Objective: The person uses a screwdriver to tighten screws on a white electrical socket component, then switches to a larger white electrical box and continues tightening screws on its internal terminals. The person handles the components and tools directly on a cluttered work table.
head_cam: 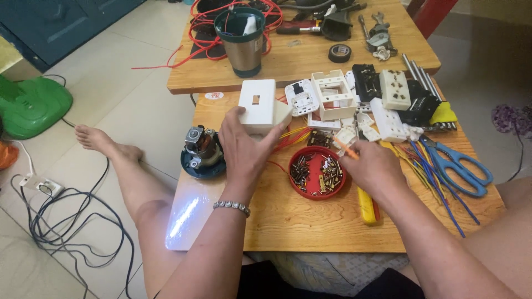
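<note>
While a green plastic base (30, 105) and a tangle of black cables (61, 216) lie on the floor at far left, a small electric motor (202, 150) sits at the low wooden table's (310, 227) left edge. Just right of it, the left hand (244, 147) grasps a cream switch box (260, 105), lifted off the table and tilted, seemingly to keep it steady for work; its faceplate with a small rectangular opening faces up towards the camera, long axis running roughly away from the person. Next comes a red dish of screws (316, 171), set within easy reach between the hands. Over its right side, the right hand (374, 166) pinches an orange-handled screwdriver (348, 150), tip aimed up-left towards the box. Blue scissors (457, 163) lie at far right.
</note>
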